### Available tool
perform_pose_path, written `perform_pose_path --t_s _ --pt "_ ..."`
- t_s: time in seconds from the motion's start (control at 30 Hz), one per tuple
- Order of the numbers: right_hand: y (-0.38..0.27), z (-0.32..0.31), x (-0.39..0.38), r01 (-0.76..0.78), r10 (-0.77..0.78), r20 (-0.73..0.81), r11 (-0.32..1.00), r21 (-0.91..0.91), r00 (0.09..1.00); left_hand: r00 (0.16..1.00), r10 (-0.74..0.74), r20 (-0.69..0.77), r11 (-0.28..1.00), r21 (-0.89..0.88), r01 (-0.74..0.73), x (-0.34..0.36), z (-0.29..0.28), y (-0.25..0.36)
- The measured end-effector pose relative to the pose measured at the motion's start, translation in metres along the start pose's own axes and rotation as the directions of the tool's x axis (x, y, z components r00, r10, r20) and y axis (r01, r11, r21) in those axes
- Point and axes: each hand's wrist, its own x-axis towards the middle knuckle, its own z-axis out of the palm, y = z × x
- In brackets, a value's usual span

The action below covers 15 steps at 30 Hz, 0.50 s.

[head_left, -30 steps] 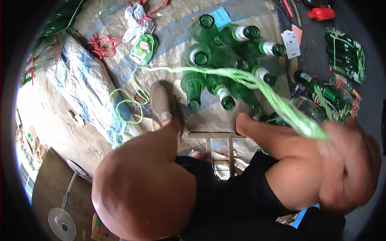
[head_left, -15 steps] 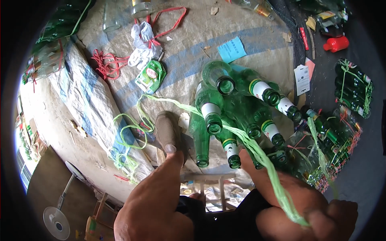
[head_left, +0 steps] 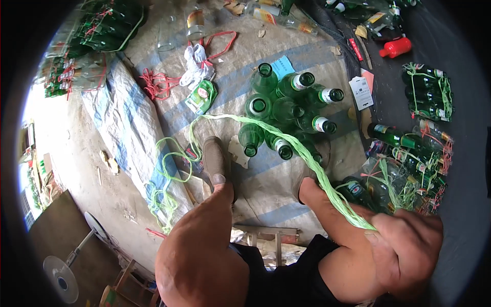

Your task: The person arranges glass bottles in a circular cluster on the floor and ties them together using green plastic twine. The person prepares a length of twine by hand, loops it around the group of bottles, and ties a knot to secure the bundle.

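Observation:
My right hand [head_left: 404,245] is closed in a fist at the lower right, above my right knee. A pale green strand of plastic twine [head_left: 327,189] comes out of it, stretched toward the bottles. The strand passes over the near side of a cluster of several green glass bottles [head_left: 286,108], which stand close together, necks up, in front of my feet. Its far end trails past my left shoe [head_left: 216,158] into a loose green tangle [head_left: 166,199]. My left hand does not show.
The bottles stand on a white-and-blue woven sheet [head_left: 245,51]. A green packet [head_left: 202,97], red string [head_left: 158,84] and a blue card [head_left: 282,66] lie on it. Tied bottle bundles [head_left: 429,92] lie at the right, others at the far left. A fan [head_left: 62,281] stands lower left.
My right hand has risen in view with the green twine. The bottles, seen leaning toward me before, now appear more upright and farther from me. The view has also shifted a little.

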Motion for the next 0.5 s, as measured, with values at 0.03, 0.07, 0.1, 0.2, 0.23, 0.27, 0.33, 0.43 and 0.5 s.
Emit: perform_pose_path --t_s 0.03,0.07,0.1,0.2,0.23,0.27,0.33,0.43,0.5 --pt "-0.012 0.011 -0.009 -0.039 0.014 -0.134 0.982 -0.184 0.991 0.999 0.039 0.035 0.998 -0.053 -0.037 -0.002 -0.010 0.004" --pt "-0.008 0.003 -0.013 -0.013 0.011 -0.040 0.999 -0.039 0.999 0.997 0.054 0.049 0.996 -0.074 -0.051 -0.009 -0.015 0.005" --pt "-0.003 -0.006 -0.018 0.002 -0.008 0.054 0.994 0.107 0.999 0.996 0.073 0.059 0.993 -0.099 -0.067 -0.014 -0.018 0.005" --pt "-0.002 -0.032 -0.024 -0.005 -0.077 0.205 0.928 0.372 0.976 0.988 -0.090 0.129 0.995 0.055 0.084 -0.027 -0.012 0.014" --pt "-0.004 -0.042 -0.025 -0.106 -0.010 0.250 0.889 0.446 0.968 0.954 -0.274 0.120 0.960 0.096 0.263 -0.027 -0.005 0.029" --pt "-0.003 -0.050 -0.024 -0.120 -0.015 0.282 0.883 0.454 0.959 0.959 -0.259 0.116 0.964 0.089 0.249 -0.018 0.004 0.041" --pt "-0.004 -0.056 -0.025 -0.149 -0.034 0.346 0.859 0.489 0.938 0.942 -0.301 0.149 0.953 0.082 0.291 -0.007 0.019 0.063" --pt "-0.017 -0.041 -0.038 -0.173 0.037 0.248 0.817 0.551 0.968 0.902 -0.395 0.173 0.918 0.114 0.380 -0.024 0.014 0.046" --pt "-0.020 -0.044 -0.034 -0.166 0.034 0.254 0.838 0.520 0.967 0.885 -0.418 0.204 0.909 0.097 0.406 -0.035 0.011 0.029"
